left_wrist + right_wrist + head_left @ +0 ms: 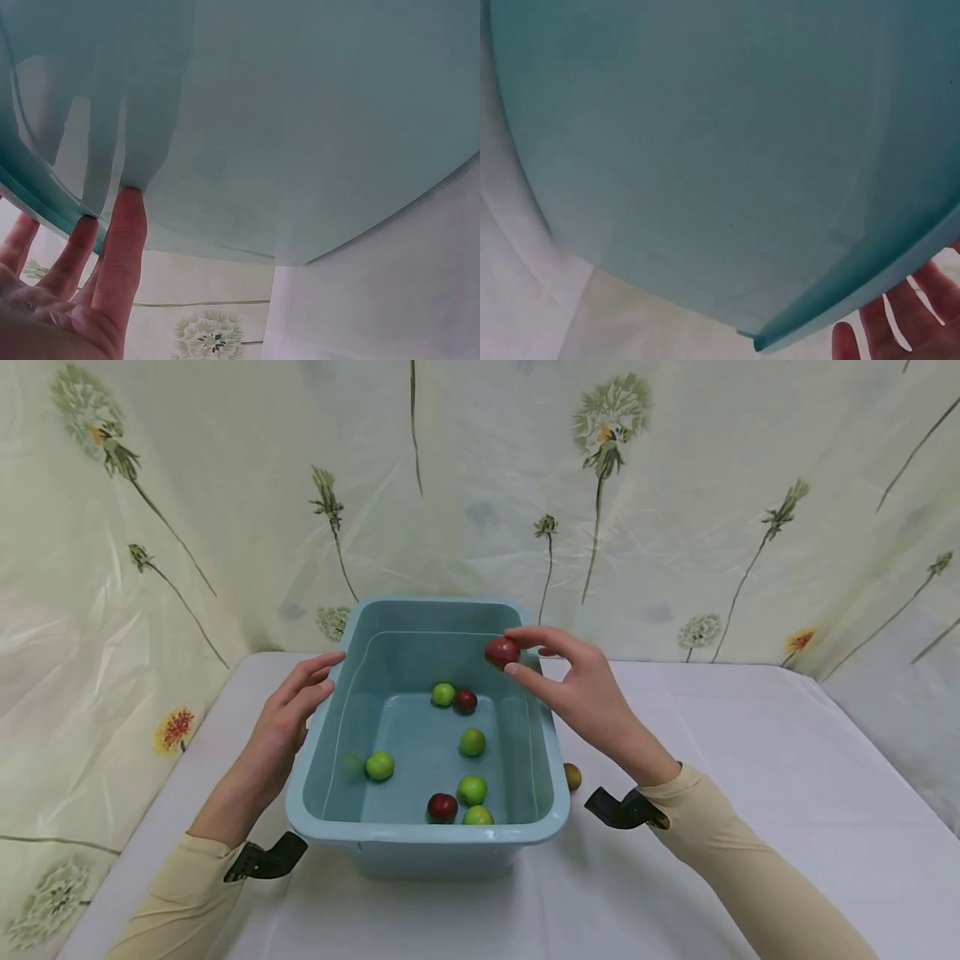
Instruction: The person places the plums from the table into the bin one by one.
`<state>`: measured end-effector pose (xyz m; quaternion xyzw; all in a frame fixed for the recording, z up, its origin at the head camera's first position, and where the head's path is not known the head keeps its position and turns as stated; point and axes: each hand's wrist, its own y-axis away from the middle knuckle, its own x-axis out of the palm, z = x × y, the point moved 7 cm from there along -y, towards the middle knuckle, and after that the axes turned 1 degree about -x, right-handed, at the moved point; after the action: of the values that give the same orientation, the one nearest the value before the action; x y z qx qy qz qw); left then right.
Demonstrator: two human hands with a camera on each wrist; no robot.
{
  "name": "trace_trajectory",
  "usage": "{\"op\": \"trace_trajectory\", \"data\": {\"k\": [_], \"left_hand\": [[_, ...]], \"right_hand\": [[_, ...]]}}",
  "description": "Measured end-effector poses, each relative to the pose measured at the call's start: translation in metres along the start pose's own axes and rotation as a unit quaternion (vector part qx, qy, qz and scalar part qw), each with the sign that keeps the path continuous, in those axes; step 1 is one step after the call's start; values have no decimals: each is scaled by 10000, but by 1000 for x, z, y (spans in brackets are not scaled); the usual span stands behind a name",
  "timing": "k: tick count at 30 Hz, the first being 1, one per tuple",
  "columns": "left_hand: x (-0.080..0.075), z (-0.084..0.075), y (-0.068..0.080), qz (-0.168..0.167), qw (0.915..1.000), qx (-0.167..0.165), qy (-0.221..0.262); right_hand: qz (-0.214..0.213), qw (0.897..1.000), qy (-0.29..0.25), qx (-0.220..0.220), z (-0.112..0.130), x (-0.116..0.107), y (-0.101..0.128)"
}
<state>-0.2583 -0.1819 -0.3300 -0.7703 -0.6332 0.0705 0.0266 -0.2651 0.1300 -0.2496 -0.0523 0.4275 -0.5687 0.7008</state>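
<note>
**A red fruit held over the blue tub**

The red fruit (502,652) is pinched between the thumb and fingertips of the right hand (581,689), up above the far right edge of the blue tub (330,752). The left hand (288,718) has a loose, wide grip (fingers straight) and touches the tub's left wall. Inside the tub lie green fruits (472,790) and dark red ones (442,807). One brownish fruit (572,776) sits on the white table (750,777), just beside the tub.
</note>
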Motion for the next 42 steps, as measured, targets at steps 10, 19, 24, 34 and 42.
{"op": "trace_trajectory", "data": {"k": [10,19,24,34,42], "left_hand": [[-1,-1,-1,-20,10000,25,49],[0,2,-2,-12,10000,10,36],[0,1,-1,-33,10000,-7,12],[-1,2,0,-43,10000,-31,32],[1,-2,0,-59,10000,-45,50]], "right_hand": [[602,9980,-60,-163,5,24,-21],[1480,9889,68,150,1,44,-27],[1948,9788,490,391,0,51,-26],[2048,9715,1025,614,-2,54,-25],[1901,9746,918,747,-2,51,-24]]}}
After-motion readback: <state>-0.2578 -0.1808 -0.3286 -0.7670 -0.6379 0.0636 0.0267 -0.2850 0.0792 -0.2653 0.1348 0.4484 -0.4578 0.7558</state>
